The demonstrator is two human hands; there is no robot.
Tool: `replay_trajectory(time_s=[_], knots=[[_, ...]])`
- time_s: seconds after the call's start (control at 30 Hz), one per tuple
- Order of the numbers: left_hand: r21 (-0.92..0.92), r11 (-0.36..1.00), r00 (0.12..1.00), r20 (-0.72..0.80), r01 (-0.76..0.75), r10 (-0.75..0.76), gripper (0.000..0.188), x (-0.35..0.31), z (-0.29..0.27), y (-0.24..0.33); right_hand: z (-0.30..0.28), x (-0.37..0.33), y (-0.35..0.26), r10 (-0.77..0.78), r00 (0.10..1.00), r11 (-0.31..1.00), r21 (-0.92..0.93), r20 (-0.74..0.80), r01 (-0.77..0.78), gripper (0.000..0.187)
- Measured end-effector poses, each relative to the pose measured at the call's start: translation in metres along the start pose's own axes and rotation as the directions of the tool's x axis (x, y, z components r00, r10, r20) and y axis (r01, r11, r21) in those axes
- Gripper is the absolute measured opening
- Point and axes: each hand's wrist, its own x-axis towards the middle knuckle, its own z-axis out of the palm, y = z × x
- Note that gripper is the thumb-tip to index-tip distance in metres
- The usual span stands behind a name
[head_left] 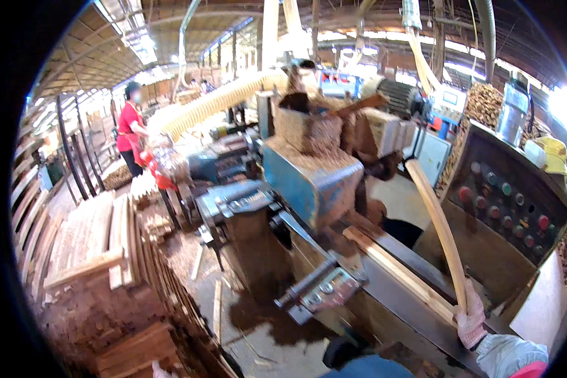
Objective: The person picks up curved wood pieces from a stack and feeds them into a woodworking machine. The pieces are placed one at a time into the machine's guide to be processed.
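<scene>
R hand [471, 322]: gloved fingers clamped on wood strip [440, 230] — raised end up, clear of the machine bed [416, 302].
L hand: not seen — can't tell fingers.
Panel [510, 201]: just right of strip.

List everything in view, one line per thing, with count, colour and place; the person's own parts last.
wooden strip: one, pale, long, rising from the right hand toward the machine
wooden slat: one, pale, lying on the machine bed
woodworking machine: one, blue, sawdust-covered, centre
control panel: one, dark with coloured buttons, right
flexible duct: one, cream, ribbed, upper centre
stacked slats: many, brown, left
co-worker: one, red top, left background
right hand: one, gloved, gripping the strip's lower end
left hand: not in view
</scene>
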Motion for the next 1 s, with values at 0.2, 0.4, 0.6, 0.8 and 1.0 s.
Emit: replay_trajectory(time_s=[0.2, 0.4, 0.6, 0.8, 1.0], knots=[[-0.090, 0.994, 0.991, -0.114, 0.056, -0.066, 0.049, 0.047, -0.022, 0.019, 0.116, 0.103, -0.029, -0.233, 0.934, 0.951, 0.137, -0.271, 0.277, 0.069], [-0.215, 0.976, 0.997, -0.073, 0.013, -0.030, 0.054, 0.017, -0.011, 0.041, 0.079, 0.052, -0.038, -0.149, 0.989, 0.988, 0.043, 0.010, 0.148, 0.074], [-0.170, 0.985, 0.996, -0.082, 0.012, -0.026, 0.066, -0.052, -0.034, 0.025, -0.059, -0.086, 0.033, -0.268, 0.866, 0.891, -0.232, 0.422, 0.389, 0.055], [-0.011, 0.999, 0.983, 0.181, 0.044, -0.041, 0.051, -0.197, -0.015, -0.014, -0.062, -0.067, 0.054, -0.479, 0.825, 0.725, -0.395, 0.299, 0.564, 0.060], [0.343, 0.731, 0.773, 0.500, -0.590, 0.390, 0.030, -0.342, 0.038, -0.011, 0.026, 0.074, -0.043, -0.608, 0.782, 0.777, -0.098, 0.138, 0.622, 0.039]])
